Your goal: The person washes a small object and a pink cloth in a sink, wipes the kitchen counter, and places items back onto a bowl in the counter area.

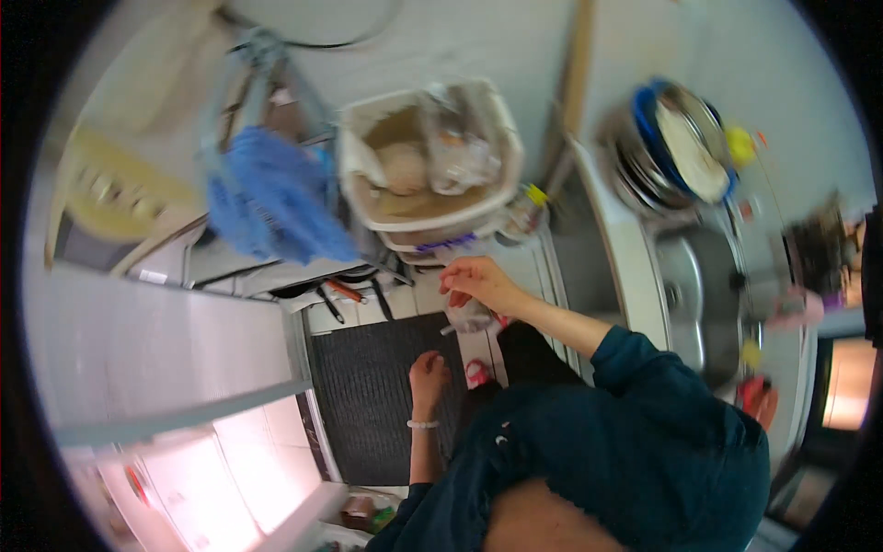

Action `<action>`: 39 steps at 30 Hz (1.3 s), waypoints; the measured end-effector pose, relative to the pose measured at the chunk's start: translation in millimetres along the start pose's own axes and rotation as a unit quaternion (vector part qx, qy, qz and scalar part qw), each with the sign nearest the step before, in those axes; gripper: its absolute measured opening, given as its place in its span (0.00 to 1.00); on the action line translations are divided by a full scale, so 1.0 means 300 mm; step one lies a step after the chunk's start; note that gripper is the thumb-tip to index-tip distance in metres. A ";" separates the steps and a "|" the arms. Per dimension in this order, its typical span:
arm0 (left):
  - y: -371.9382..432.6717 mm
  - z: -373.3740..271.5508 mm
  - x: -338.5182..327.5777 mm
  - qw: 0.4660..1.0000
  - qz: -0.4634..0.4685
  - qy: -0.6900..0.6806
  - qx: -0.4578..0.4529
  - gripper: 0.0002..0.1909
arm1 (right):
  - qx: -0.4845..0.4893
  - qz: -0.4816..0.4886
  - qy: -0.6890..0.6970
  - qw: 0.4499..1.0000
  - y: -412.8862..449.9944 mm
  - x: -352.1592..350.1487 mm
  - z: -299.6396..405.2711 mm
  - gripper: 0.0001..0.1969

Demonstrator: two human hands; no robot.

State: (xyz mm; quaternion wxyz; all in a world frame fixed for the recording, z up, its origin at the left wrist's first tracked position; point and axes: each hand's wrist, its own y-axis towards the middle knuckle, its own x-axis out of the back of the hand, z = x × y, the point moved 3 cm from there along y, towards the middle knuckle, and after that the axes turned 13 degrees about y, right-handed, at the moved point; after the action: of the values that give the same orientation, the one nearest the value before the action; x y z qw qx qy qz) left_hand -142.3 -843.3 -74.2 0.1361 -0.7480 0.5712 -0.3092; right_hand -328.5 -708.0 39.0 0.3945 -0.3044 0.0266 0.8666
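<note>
My left hand [429, 376], with a pale bead bracelet at the wrist, hangs over a black floor mat [376, 407]. Its fingers are loosely bent and nothing shows in them. Farther up, my right hand [476, 279] has bent fingers and is in front of a white basket [431, 222] that holds a brown lining, a round pale thing and a clear plastic bag [462, 148] with unclear contents. A translucent bag or container [470, 316] appears just below my right hand; blur hides whether the fingers touch it.
Blue cloth or bags [272, 196] hang left of the basket, above pans with handles [345, 291]. To the right, a counter [638, 276] holds stacked metal bowls and a blue basin [648, 114] beside a steel sink [697, 297]. A pale partition [186, 414] stands at lower left.
</note>
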 end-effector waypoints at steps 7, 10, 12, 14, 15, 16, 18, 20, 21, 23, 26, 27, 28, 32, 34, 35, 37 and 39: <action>-0.042 -0.081 -0.261 0.985 0.150 0.078 -0.024 0.13 | -0.003 -0.229 0.009 0.973 -0.547 0.370 -0.065 0.10; -0.060 -0.182 -0.417 0.974 0.206 0.082 -0.036 0.13 | 0.045 -0.301 0.052 0.951 -0.760 0.526 -0.046 0.10; -0.070 -0.256 -0.534 0.967 0.234 0.093 -0.045 0.14 | 0.087 -0.343 0.101 0.930 -0.889 0.623 -0.019 0.10; -0.082 -0.335 -0.650 0.960 0.264 0.085 -0.048 0.14 | 0.141 -0.367 0.129 0.910 -1.020 0.742 0.015 0.09; -0.088 -0.368 -0.721 0.956 0.271 0.100 -0.050 0.13 | 0.182 -0.381 0.150 0.894 -1.102 0.793 0.018 0.09; -0.119 -0.416 -0.796 0.948 0.291 0.112 -0.057 0.13 | 0.192 -0.440 0.155 0.863 -1.191 0.843 0.021 0.08; -0.156 -0.525 -0.959 0.933 0.325 0.134 -0.078 0.13 | 0.185 -0.527 0.179 0.810 -1.370 0.940 0.037 0.07; -0.201 -0.623 -1.112 0.919 0.350 0.151 -0.099 0.13 | 0.190 -0.591 0.134 0.772 -1.556 1.102 -0.079 0.06; -0.231 -0.651 -1.183 0.908 0.371 0.156 -0.114 0.13 | 0.181 -0.623 0.079 0.757 -1.659 1.193 -0.179 0.07; -0.263 -0.701 -1.281 0.896 0.394 0.168 -0.118 0.13 | 0.026 -0.711 -0.042 0.701 -1.817 1.300 -0.329 0.12; -0.307 -0.754 -1.401 0.874 0.430 0.183 -0.134 0.14 | -0.169 -0.694 -0.183 0.675 -1.904 1.368 -0.468 0.22; -0.314 -0.764 -1.431 0.865 0.442 0.191 -0.145 0.14 | -0.169 -0.693 -0.178 0.678 -1.889 1.378 -0.498 0.22; -0.302 -0.756 -1.452 0.861 0.448 0.196 -0.140 0.14 | -0.196 -0.677 -0.182 0.685 -1.868 1.383 -0.532 0.26; -0.301 -0.765 -1.533 0.842 0.476 0.223 -0.121 0.14 | -0.255 -0.592 -0.302 0.702 -1.777 1.423 -0.653 0.26; -0.267 -0.762 -1.534 0.844 0.470 0.231 -0.117 0.14 | -0.288 -0.515 -0.286 0.755 -1.670 1.410 -0.579 0.19; -0.254 -0.765 -1.538 0.840 0.476 0.234 -0.114 0.13 | -0.288 -0.512 -0.286 0.757 -1.646 1.407 -0.505 0.19; -0.231 -0.775 -1.560 0.835 0.486 0.233 -0.108 0.13 | -0.386 -0.487 -0.241 0.746 -1.647 1.401 -0.454 0.17; -0.202 -0.781 -1.575 0.833 0.492 0.233 -0.100 0.13 | -0.412 -0.541 -0.245 0.691 -1.644 1.404 -0.480 0.16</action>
State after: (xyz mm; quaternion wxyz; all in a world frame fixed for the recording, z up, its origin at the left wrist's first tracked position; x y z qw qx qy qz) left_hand -314.3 -346.0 -4.7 0.0577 -0.2834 0.9063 -0.3081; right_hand -122.5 -129.0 -213.6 0.6225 -0.1745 -0.6002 0.4709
